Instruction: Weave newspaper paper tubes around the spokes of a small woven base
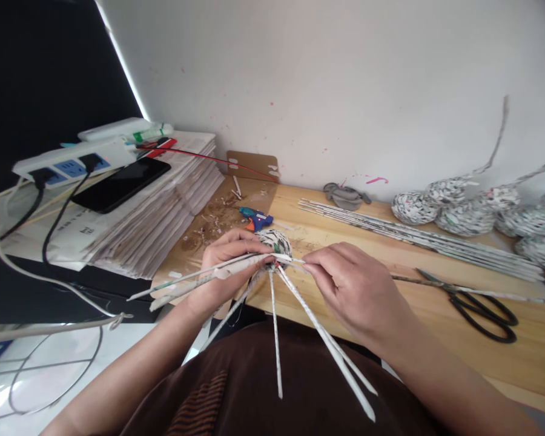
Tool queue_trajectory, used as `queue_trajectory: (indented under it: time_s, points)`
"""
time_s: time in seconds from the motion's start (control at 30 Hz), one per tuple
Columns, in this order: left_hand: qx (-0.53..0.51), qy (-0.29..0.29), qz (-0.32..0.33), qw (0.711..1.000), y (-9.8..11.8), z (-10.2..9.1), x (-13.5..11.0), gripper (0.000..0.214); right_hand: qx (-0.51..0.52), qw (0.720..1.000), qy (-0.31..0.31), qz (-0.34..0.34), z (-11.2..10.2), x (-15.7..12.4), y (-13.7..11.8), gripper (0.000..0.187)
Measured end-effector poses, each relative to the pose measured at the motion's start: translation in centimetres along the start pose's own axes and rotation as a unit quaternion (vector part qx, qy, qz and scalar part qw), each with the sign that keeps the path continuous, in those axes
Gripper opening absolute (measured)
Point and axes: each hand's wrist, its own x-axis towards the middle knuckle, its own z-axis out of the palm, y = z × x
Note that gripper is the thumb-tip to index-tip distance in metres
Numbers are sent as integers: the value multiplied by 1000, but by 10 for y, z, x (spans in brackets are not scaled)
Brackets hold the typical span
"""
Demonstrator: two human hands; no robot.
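My left hand is closed around a small ball-shaped weave of rolled newspaper in front of my body. Loose rolled-paper tubes fan out from the weave toward my lap, and others stick out to the left past my left wrist. Just right of the weave, my right hand pinches a thin paper tube between thumb and fingers. A long paper tube emerges on the far side of that hand and runs right, by the scissors. Part of the weave is hidden by my left fingers.
Black-handled scissors lie at right, below a bundle of paper tubes. Several woven paper pieces sit by the wall. A blue glue gun lies behind the weave. At left, stacked paper holds a phone and power strip.
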Motion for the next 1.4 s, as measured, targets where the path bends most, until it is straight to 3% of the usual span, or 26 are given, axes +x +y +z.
queue_trajectory:
  time_s: [0.47, 0.7, 0.9, 1.17, 1.3, 1.4]
  points:
    - [-15, -43, 32, 998, 2, 23, 9, 9, 23, 997, -14, 69, 2, -4, 13, 12]
    - [-6, -73, 97, 993, -7, 41, 20, 13, 65, 983, -57, 162, -10, -7, 24, 11]
    - [1, -81, 120, 989, -6, 59, 36, 12, 39, 983, -38, 174, -17, -8, 41, 11]
    - [-39, -117, 91, 988, -2, 87, 63, 5, 43, 977, -28, 207, -19, -4, 73, 14]
    - [-52, -160, 75, 983, -3, 101, 78, 4, 66, 966, -64, 243, -31, 1, 83, 8]
    - [-47, -190, 81, 977, -5, 110, 86, 4, 93, 955, -89, 268, -34, 7, 87, 19]
